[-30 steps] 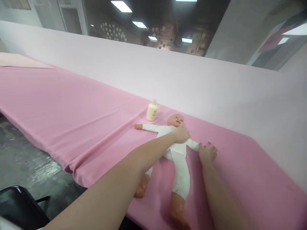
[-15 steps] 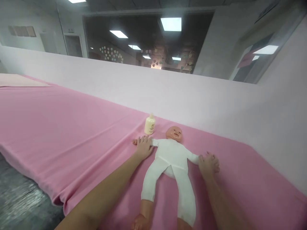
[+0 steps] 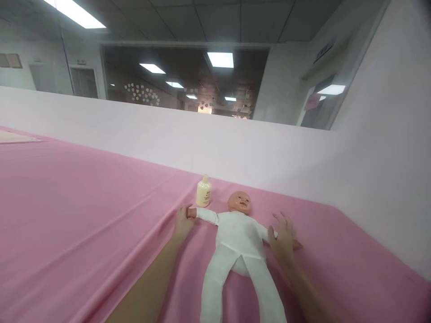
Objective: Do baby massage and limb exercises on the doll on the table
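A baby doll [image 3: 239, 233] in a white long-sleeved suit lies on its back on the pink cloth, arms stretched out to the sides. At the end of the doll's arm on the left, my left hand [image 3: 183, 222] is closed around the doll's small hand [image 3: 191, 212]. My right hand [image 3: 283, 235] rests over the other forearm with its fingers spread, and that doll hand sticks out past my palm. Just above the arm on the left stands a cream pump bottle [image 3: 204, 193] with dark print. The doll's feet are below the picture's edge.
Pink cloth [image 3: 84, 193] covers the table, with long folds on the left. A white wall [image 3: 286, 161] runs along the back and right, with a wide window [image 3: 182, 76] above it. A pale flat sheet [image 3: 16, 137] lies at the far left.
My left hand has slid outward from the doll's forearm to its hand. My right hand has moved back up the sleeve, its fingers loosened and spread. The view has tilted up.
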`<state>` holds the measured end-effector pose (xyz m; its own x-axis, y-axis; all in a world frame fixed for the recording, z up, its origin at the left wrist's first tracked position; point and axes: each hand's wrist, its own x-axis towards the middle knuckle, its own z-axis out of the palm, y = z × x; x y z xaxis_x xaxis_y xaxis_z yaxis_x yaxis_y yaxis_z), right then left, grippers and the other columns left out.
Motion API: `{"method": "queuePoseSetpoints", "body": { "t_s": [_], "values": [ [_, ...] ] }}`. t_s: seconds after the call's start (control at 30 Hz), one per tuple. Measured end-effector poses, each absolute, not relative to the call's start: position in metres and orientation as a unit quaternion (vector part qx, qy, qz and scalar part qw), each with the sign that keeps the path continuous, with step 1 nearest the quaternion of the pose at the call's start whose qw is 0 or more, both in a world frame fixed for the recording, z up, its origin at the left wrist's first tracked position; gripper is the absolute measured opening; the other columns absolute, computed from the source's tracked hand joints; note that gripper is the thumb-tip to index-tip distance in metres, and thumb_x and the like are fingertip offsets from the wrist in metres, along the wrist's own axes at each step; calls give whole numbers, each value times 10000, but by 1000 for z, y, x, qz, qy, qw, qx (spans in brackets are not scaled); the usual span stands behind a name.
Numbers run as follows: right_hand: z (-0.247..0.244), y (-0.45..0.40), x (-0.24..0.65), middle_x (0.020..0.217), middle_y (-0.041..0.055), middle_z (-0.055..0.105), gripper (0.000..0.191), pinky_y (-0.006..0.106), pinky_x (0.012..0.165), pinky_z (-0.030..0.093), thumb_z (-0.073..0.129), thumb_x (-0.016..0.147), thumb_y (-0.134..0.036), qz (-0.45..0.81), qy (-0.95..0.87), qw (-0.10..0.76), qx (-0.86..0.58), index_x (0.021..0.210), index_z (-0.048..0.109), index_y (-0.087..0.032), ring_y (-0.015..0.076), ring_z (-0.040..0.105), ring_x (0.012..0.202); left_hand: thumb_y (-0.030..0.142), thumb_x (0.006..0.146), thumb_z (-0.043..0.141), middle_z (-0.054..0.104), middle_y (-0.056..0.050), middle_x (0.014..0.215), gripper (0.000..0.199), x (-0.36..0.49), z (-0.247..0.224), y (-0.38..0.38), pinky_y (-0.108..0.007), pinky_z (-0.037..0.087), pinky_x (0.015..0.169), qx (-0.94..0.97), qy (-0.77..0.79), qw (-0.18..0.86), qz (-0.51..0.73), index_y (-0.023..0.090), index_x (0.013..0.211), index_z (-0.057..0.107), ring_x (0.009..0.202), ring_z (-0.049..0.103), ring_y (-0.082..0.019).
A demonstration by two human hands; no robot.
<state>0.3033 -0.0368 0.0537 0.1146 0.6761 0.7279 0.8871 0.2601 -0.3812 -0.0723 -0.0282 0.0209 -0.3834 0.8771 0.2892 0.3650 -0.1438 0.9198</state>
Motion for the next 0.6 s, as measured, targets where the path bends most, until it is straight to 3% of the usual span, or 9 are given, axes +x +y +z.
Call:
{"method": "queuePoseSetpoints", "body": {
  "t_s": [0.17, 0.33, 0.4, 0.53, 0.6],
  "values": [
    [92, -40, 238, 1407, 132, 479, 465, 524, 1122, 288, 396, 882, -302, -5, -792, 420, -442, 1327, 479, -197, 291, 387, 1354, 208, 730, 705, 510, -76, 1399, 723, -60, 21, -22, -384, 553, 913, 377, 450, 420, 692, 312, 1358, 362, 1166, 601, -229],
    [124, -37, 160, 1409, 94, 498, 495, 479, 1109, 325, 471, 865, -240, 146, -862, 291, -389, 1360, 465, -246, 267, 418, 1334, 377, 780, 697, 599, -88, 1292, 421, -51, 35, -36, -424, 509, 1001, 399, 375, 476, 687, 230, 1149, 556, 1180, 599, -254],
    [124, -30, 134, 1389, 103, 513, 550, 470, 1094, 334, 555, 818, -227, 166, -874, 272, -367, 1360, 462, -239, 278, 436, 1314, 432, 807, 664, 589, -79, 1328, 430, -46, 39, -41, -427, 471, 1046, 425, 361, 473, 683, 237, 1177, 564, 1242, 560, -263],
    [106, -13, 101, 1179, 75, 636, 589, 354, 862, 467, 633, 733, -178, 209, -885, 248, -334, 1302, 495, -240, 253, 601, 1056, 419, 805, 659, 549, -46, 1395, 535, -37, 39, -41, -402, 398, 1118, 458, 331, 463, 683, 281, 1300, 510, 1335, 482, -249],
    [94, -9, 94, 1035, 48, 673, 547, 292, 735, 466, 618, 713, -148, 243, -871, 257, -341, 1245, 522, -231, 216, 630, 891, 389, 776, 677, 550, -51, 1387, 530, -33, 39, -41, -404, 375, 1133, 454, 336, 464, 683, 276, 1274, 538, 1350, 461, -258]
  ]
}}
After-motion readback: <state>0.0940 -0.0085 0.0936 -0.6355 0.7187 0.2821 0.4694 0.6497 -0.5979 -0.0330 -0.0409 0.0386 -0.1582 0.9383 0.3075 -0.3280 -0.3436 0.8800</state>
